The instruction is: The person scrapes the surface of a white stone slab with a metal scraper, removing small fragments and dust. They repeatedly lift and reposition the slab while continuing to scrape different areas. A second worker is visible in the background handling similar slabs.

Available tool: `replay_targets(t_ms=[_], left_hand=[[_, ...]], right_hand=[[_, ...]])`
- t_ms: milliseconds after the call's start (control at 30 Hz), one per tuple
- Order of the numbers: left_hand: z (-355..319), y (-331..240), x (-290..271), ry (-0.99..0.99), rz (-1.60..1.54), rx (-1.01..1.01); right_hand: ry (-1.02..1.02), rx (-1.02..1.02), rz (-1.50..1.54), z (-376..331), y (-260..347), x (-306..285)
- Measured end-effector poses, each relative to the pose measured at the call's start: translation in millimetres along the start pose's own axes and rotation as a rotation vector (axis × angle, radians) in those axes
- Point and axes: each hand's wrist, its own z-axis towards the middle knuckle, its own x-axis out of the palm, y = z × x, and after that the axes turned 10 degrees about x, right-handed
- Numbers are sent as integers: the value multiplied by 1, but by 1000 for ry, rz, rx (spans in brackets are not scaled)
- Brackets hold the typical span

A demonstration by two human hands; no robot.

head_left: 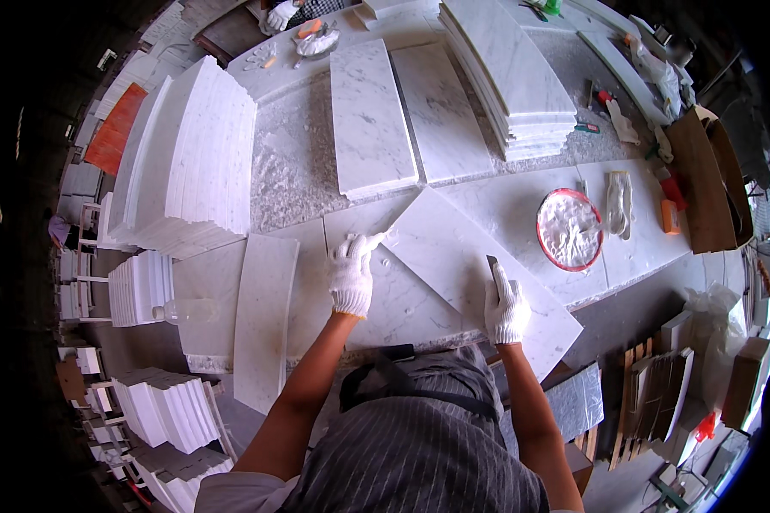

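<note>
A white, grey-veined marble slab [475,261] lies slantwise across the worktable, its near right corner jutting past the table's front edge. At its left corner is my left hand [352,272] in a white knitted glove, fingers curled and fingertips closed at that corner. My right hand [506,308], gloved alike, rests over the slab's near part, gripping a small flat dark-bladed scraper [492,260]; its handle is hidden in the palm. Right of the slab stands a red-rimmed bowl [540,224] of white paste, with a spreader partly sunk in it.
Tall marble stacks [192,162] rise at left, another stack [522,85] at far right. Two slabs [372,120] lie beyond my hands. A narrow slab [265,316] overhangs the front edge. Gloves [619,205] and a cardboard box [701,184] are at right. Across the table shows another person's gloved hand [282,15].
</note>
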Motion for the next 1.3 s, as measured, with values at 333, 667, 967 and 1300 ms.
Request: replay_targets(t_ms=[333,667,967,1300], left_hand=[[-32,19,19,-282,-474,-320],[-63,53,33,-395,-793,-534],[-62,45,24,-346,-509,-411],[-67,39,18,-301,-426,-469]], right_hand=[[8,47,55,-2,2,-3],[17,13,201,-2,3,-10],[-100,-23,181,-7,-6,-2],[432,743,985,-35,-35,-56]])
